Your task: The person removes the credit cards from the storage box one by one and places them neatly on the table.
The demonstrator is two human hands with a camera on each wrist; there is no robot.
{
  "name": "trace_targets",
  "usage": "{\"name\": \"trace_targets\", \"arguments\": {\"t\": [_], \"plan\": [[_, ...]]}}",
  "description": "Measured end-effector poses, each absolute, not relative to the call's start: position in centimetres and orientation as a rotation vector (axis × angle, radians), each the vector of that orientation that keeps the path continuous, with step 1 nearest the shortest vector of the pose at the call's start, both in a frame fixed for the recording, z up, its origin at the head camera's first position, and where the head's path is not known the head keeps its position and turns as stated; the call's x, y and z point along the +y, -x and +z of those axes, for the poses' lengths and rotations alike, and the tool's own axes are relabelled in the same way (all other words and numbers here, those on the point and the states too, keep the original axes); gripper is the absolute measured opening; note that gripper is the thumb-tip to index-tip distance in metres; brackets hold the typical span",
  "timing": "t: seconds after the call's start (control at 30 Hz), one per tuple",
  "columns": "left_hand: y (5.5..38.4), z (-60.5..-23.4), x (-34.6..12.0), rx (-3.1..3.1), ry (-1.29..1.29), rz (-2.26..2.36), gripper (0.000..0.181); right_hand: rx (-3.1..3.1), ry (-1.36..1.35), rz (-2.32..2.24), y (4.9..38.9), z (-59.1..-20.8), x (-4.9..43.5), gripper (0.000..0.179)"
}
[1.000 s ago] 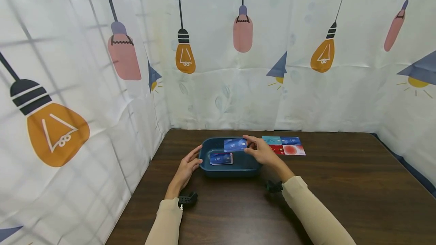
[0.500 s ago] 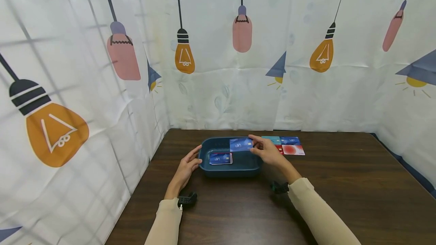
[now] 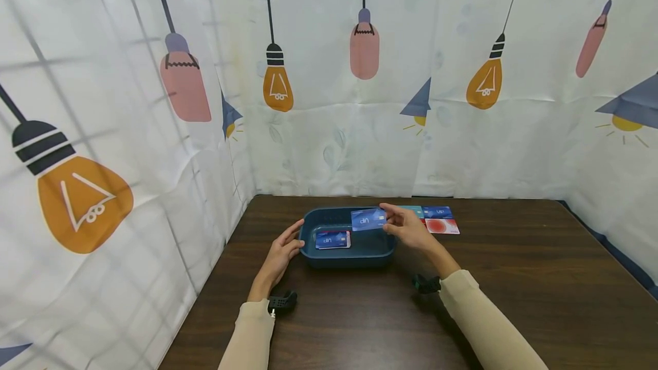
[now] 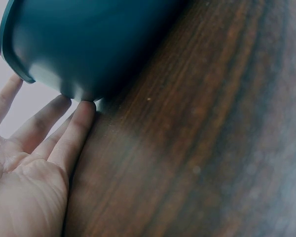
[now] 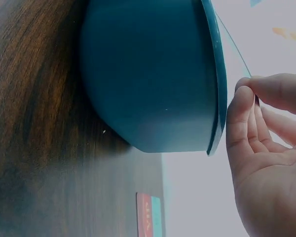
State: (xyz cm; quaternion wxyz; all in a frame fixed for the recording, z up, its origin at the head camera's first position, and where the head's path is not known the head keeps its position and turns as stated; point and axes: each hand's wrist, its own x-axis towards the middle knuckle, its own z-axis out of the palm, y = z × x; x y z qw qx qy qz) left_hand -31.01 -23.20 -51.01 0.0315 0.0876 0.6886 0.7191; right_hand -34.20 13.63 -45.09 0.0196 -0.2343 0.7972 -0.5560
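A printed cloth (image 3: 319, 147) hangs at twelve o'clock behind the worktop (image 3: 360, 313), on which sits a deep blue tray (image 3: 341, 262). At the tray's nine o'clock end, the left hand (image 3: 279, 253) rests its fingertips on the outside, fingers spread and fairly straight. Near its two o'clock corner, the right hand (image 3: 408, 230) pinches a card (image 3: 368, 219) by one short end, raised over the tray. Four cards (image 3: 436, 213) lie on the worktop toward half past two, partly behind that hand; a small pile (image 3: 331, 240) lies inside the tray, a little toward eight o'clock.

The likeliest trouble is the card twisting or slipping, since only fingertips hold one end; lowered at a slant, it could push the pile askew. A knock to the tray could slide it, as the left hand seems merely to steady it. The right wrist view is washed out, so how deep the pinch goes is unsure.

The card is glossy blue and flat, its white lettering upside down, with a small yellowish chip toward two o'clock.
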Motion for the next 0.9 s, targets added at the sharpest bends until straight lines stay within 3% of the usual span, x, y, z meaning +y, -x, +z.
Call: {"name": "trace_targets", "arguments": {"t": [0.9], "plan": [[31.0,-50.8,-23.0,2.109,-0.274,2.223,0.061,2.450,0.679,-1.791,33.5,-45.4,17.4,0.056]]}}
